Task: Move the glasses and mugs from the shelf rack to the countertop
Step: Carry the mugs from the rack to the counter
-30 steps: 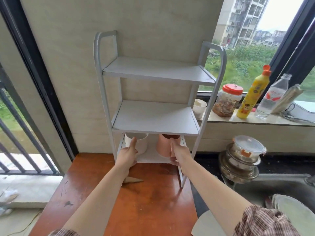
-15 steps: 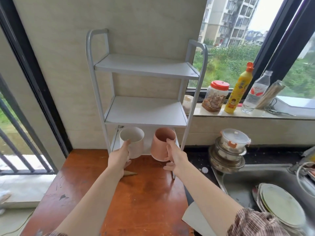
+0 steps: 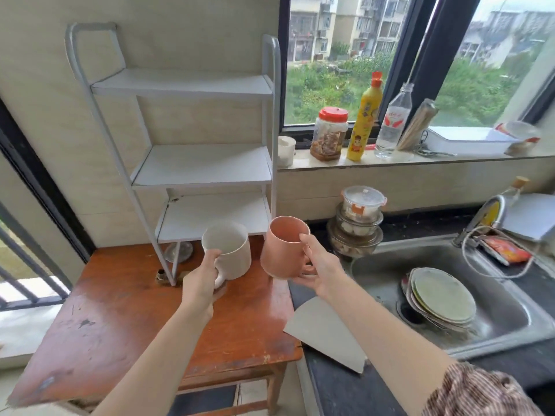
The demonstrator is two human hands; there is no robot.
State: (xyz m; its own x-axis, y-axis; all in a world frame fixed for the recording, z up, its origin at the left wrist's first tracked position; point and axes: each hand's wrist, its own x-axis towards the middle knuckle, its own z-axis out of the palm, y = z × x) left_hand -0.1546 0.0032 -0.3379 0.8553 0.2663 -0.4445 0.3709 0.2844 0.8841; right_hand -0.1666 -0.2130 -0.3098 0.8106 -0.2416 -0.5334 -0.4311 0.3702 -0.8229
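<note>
The left hand (image 3: 200, 283) holds a white mug (image 3: 227, 250) in a closed grip at its handle, while the right hand (image 3: 319, 264) wraps its grip around a pink mug (image 3: 283, 247), both lifted at centre frame above the wooden counter (image 3: 120, 310). Behind them, at upper left, the white shelf rack (image 3: 198, 166) stands with bare shelves. At right, plates (image 3: 441, 298) sit stacked in a steel sink (image 3: 510, 319) below a windowsill lined with bottles.

Daylight enters a dark-framed window (image 3: 339, 61) over a cluttered sill (image 3: 420, 159), beige tiled wall (image 3: 195, 31), wooden table (image 3: 120, 310) and steel sink (image 3: 510, 310).
</note>
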